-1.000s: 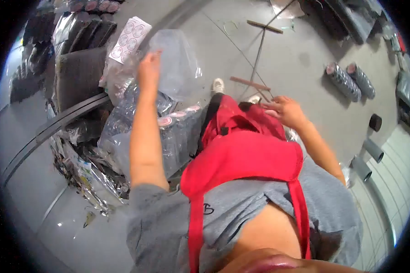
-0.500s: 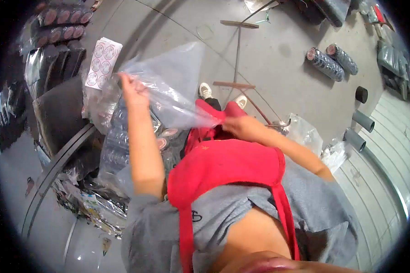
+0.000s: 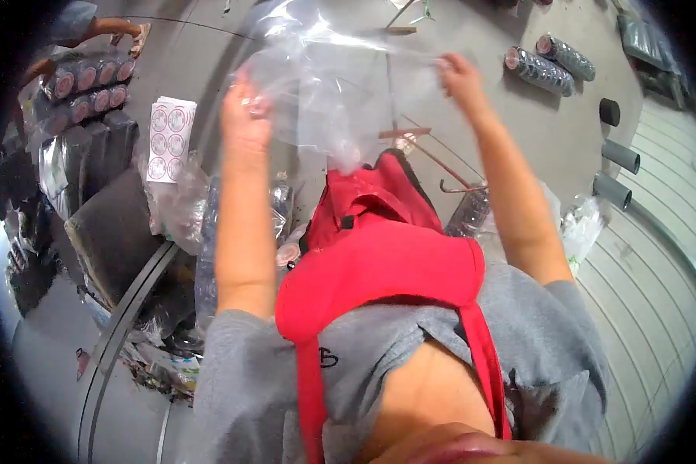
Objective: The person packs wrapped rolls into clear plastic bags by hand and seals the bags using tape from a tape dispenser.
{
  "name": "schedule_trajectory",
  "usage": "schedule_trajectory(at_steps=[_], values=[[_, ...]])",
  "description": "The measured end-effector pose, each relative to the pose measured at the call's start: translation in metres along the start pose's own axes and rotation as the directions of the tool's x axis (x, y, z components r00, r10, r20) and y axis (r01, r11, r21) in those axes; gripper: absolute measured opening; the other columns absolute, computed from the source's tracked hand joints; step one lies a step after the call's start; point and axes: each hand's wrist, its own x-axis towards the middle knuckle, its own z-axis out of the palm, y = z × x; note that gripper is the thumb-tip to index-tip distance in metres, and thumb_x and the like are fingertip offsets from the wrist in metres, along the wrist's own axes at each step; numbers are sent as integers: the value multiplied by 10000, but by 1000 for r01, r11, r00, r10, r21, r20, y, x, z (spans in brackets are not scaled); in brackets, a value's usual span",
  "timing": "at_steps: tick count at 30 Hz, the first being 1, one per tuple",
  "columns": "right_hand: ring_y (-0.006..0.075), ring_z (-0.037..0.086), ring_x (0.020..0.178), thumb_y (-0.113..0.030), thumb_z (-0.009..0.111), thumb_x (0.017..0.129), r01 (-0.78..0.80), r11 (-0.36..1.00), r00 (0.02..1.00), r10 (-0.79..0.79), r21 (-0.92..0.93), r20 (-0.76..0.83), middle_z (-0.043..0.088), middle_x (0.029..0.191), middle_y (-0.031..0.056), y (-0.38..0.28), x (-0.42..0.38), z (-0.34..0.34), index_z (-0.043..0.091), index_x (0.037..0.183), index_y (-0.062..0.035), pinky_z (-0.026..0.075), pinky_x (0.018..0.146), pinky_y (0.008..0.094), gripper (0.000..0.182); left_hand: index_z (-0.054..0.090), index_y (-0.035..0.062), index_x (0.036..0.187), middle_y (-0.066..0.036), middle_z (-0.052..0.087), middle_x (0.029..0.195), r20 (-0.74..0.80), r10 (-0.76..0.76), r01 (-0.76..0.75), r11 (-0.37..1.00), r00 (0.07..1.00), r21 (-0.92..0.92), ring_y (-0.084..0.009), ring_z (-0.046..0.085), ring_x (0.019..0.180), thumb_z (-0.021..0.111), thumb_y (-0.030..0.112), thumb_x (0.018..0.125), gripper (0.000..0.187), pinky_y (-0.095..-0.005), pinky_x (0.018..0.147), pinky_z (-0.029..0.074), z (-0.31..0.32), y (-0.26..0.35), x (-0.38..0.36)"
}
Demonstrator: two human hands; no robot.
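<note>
A large clear plastic bag (image 3: 325, 93) spreads between my two raised hands, over the floor in front of me. My left hand (image 3: 245, 112) is closed on its left side, partly seen through the film. My right hand (image 3: 458, 77) pinches the bag's upper right edge. Its lower part hangs down near my red apron (image 3: 379, 263). To the left of my left forearm lies a stack of white sheets with round red-printed labels (image 3: 168, 143), on top of crumpled clear plastic (image 3: 179, 205).
Two film-wrapped rolls (image 3: 539, 71) lie on the floor at the upper right. Grey tubes (image 3: 612, 191) lie at the right. A metal stand with a hooked rod (image 3: 460, 188) is ahead. Wrapped rolls with red labels (image 3: 93, 77) are stacked at left, near another person's arm (image 3: 107, 27).
My right hand has moved from my waist up and forward, drawing the bag wide. My left hand has shifted slightly forward and right. Another person has come into view at the upper left.
</note>
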Motion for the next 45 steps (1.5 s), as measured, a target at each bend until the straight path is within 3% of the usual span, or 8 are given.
schedule_trajectory(at_steps=[8, 15, 20, 23, 27, 36, 39, 45], values=[[293, 574, 1035, -145, 707, 765, 739, 515, 506, -850, -434, -147, 608, 1069, 131, -89, -80, 6, 581, 1053, -51, 483, 851, 355, 328, 563, 56, 1070, 78, 303, 543, 270, 73, -144, 957, 960, 253, -47, 264, 417, 484, 296, 977, 269, -206, 395, 221, 51, -9, -25], [353, 483, 1174, -511, 546, 881, 452, 882, 479, -368, 135, 797, 489, 1333, 175, -68, -116, 34, 420, 1372, -78, 355, 1010, 448, 667, 552, 58, 987, 56, 281, 549, 182, 155, -155, 988, 971, -15, -55, 263, 433, 523, 365, 951, 311, -226, 405, 211, 97, 22, -5], [296, 630, 951, -291, 571, 876, 536, 796, 712, -247, -281, 657, 646, 1021, 179, -17, -120, -13, 606, 1175, -178, 479, 812, 399, 322, 532, 49, 1117, 5, 468, 637, 240, 224, -297, 895, 945, 333, -115, 461, 517, 584, 414, 900, 428, -287, 518, 417, 98, 21, 77], [315, 627, 890, -178, 579, 852, 235, 924, 943, -141, -302, 303, 669, 947, 122, -15, -90, -44, 640, 1061, -155, 498, 732, 379, 219, 352, -38, 1338, -278, 493, 1195, 626, 744, -558, -426, 233, 713, -422, 466, 1109, 643, 357, 836, 702, -468, 959, 378, 132, -15, 43], [321, 621, 834, -191, 568, 873, 687, 648, 715, -521, -329, 466, 664, 858, 105, -7, -85, -55, 642, 1025, -143, 491, 722, 397, 176, 470, 81, 1277, -94, 630, 1063, 978, -207, -957, -276, -30, -88, -303, 583, 1064, 661, 495, 782, 673, -482, 1099, 245, 144, -87, -50], [331, 638, 854, -287, 600, 841, 849, 400, 477, -303, -344, 825, 654, 879, 107, 74, 19, -44, 578, 1109, -156, 511, 733, 448, 298, 574, 92, 949, -88, 638, 917, 414, -652, -750, -649, 635, 127, -262, 606, 968, 686, 266, 782, 266, -442, 990, 386, 107, -108, -3], [349, 639, 855, -169, 517, 850, 625, 497, 778, -336, -602, 530, 660, 917, 123, 80, 119, -63, 583, 1090, -181, 512, 698, 464, 250, 610, 96, 899, -94, 647, 948, 427, -572, -681, -716, 700, 157, -274, 615, 949, 684, 272, 782, 224, -430, 953, 408, 93, -131, 21], [340, 634, 875, -127, 498, 836, 815, 257, 566, -168, -519, 807, 662, 941, 143, 25, 72, -132, 577, 1174, -234, 506, 737, 457, 364, 626, 96, 911, -131, 670, 885, 124, -846, -842, -530, 519, -96, -351, 637, 829, 614, 321, 851, 233, -434, 810, 483, 112, -148, -4]])
